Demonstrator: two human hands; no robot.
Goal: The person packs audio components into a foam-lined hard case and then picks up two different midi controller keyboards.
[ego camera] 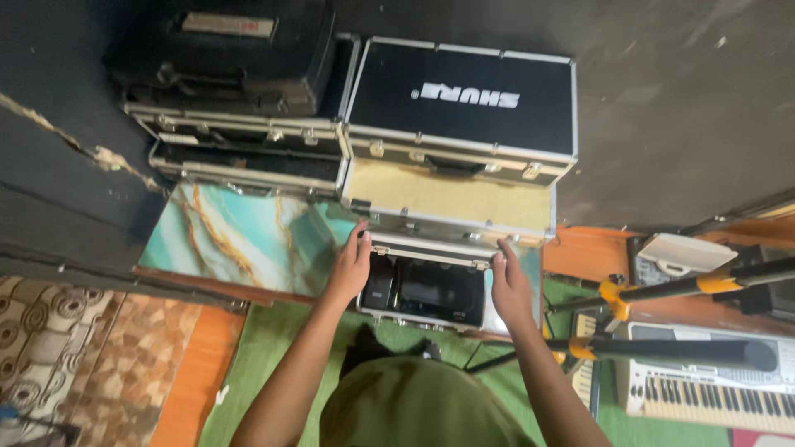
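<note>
Both of the person's hands are resting on an open flight case (431,285) with aluminium edging, which is sitting on a shelf topped with a teal marbled panel (240,236). The left hand (352,265) is lying against the case's left end, fingers stretched up and loosely spread, tips touching the metal corner rather than gripping anything. The right hand (509,281) is pressing at the right end, fingers extended along the rim, released and not clenched. Between the two sets of fingers the black interior of the case is showing, with a dark device lying in it. Just above the fingertips the raised lid (451,194) is standing open, its pale foam lining facing out. Beyond that, well past the fingers, a closed black case (464,99) is sitting on top, with more stacked cases (240,132) to its left. Off to the right of the right hand's fingers, stand poles with yellow joints (662,290) are crossing above a keyboard (704,393).
</note>
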